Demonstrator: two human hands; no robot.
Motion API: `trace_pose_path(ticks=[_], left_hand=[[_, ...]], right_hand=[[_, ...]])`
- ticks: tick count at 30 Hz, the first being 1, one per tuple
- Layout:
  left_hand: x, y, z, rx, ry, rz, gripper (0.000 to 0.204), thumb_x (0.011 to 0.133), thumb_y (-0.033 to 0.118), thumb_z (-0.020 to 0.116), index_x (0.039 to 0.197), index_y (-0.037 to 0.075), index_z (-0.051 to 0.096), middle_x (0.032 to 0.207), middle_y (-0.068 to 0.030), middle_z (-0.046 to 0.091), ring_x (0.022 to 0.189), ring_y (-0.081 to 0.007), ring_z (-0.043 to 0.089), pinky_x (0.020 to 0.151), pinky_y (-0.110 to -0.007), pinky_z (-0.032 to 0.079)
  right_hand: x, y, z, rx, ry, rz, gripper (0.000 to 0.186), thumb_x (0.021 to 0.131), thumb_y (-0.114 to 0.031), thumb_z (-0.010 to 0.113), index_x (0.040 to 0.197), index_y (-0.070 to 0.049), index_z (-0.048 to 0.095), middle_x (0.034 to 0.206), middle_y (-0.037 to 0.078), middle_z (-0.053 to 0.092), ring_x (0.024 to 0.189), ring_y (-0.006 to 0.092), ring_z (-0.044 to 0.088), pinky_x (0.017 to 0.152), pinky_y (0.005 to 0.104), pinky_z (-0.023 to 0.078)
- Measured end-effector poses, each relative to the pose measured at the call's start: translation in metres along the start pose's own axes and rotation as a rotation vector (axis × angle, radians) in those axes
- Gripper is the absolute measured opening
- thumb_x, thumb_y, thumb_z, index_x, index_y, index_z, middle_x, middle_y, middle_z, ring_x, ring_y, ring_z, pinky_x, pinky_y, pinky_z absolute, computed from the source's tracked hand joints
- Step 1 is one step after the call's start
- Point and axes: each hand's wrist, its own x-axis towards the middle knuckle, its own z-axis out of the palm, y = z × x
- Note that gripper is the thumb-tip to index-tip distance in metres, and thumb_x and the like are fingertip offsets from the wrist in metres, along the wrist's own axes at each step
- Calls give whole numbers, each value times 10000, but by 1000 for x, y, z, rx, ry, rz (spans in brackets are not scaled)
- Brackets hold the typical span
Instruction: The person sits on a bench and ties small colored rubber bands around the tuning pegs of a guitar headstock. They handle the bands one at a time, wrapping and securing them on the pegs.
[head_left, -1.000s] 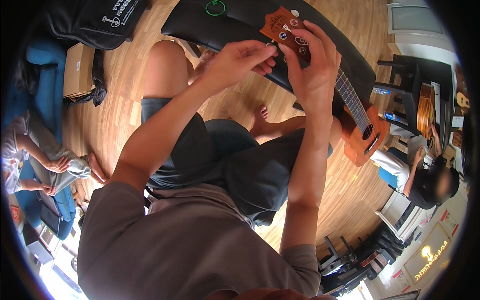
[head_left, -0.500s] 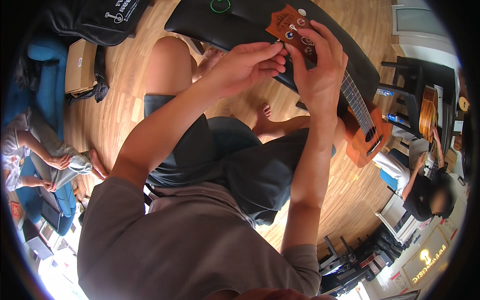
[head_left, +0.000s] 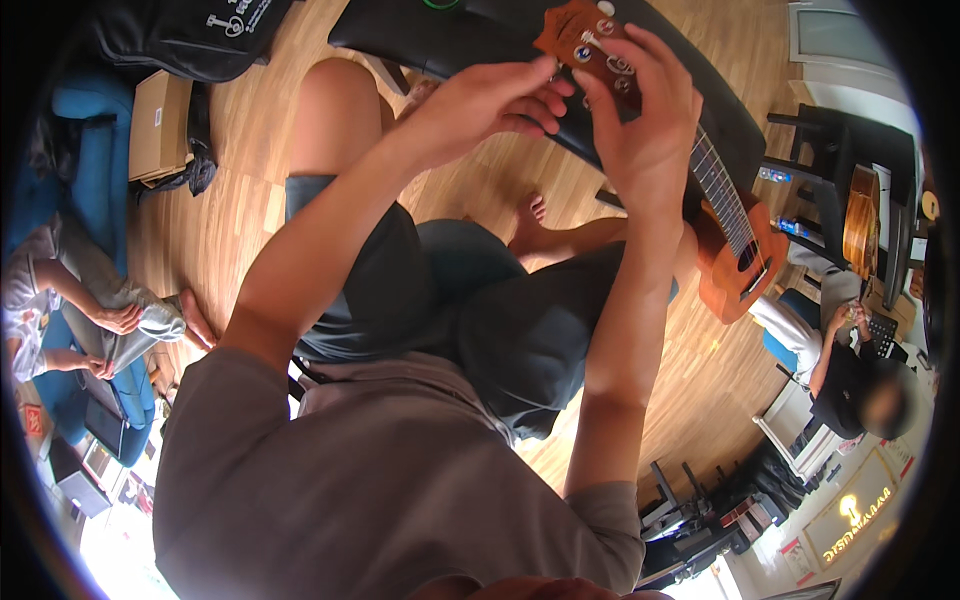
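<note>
A brown ukulele (head_left: 735, 262) lies with its headstock (head_left: 572, 38) on a black padded bench (head_left: 485, 35), its body toward my right knee. My right hand (head_left: 645, 135) grips the headstock, fingers over its face among the tuners and thumb along the near edge. At the headstock's left corner, my left hand (head_left: 480, 105) has thumb and forefinger pinched together, the other fingers curled. What sits in that pinch is too small and hidden to make out.
A black bag (head_left: 190, 40) and a cardboard box (head_left: 160, 125) stand at the left. One person (head_left: 95, 310) sits on a blue sofa there. Another person (head_left: 850, 380) sits at the right near a guitar (head_left: 860, 220) and a black rack (head_left: 815, 165).
The headstock and both my hands sit slightly higher in the picture. My left fingertips have drawn a little away from my right thumb. The person at the right has pulled an arm back from the guitar.
</note>
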Motion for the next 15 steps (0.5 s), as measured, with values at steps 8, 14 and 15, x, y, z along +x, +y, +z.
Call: trace_pose_path(ticks=[8, 14, 15], left_hand=[[-1, -8, 5, -483, -226, -105, 424, 1075, 458, 447, 1152, 95, 651, 1049, 12, 621, 1015, -156, 585, 926, -343, 467], [9, -20, 2, -585, -287, -70, 357, 1074, 408, 481, 1171, 104, 641, 1080, 27, 621, 1017, -142, 576, 903, -319, 469], [10, -22, 2, -570, -260, -57, 349, 1072, 395, 493, 1171, 95, 643, 1073, 23, 624, 1006, -141, 581, 896, -315, 474]], right_hand=[[7, -18, -8, -8, 18, 55, 354, 771, 19, 791, 1103, -58, 695, 1250, 176, 638, 1107, 371, 607, 956, 423, 480], [4, -22, -5, -71, 38, 80, 305, 793, 8, 783, 1083, -34, 698, 1193, 176, 653, 1056, 363, 624, 898, 400, 508], [5, -24, -5, -94, 48, 90, 266, 810, -7, 779, 1064, -22, 702, 1151, 175, 671, 1021, 356, 640, 873, 391, 517]])
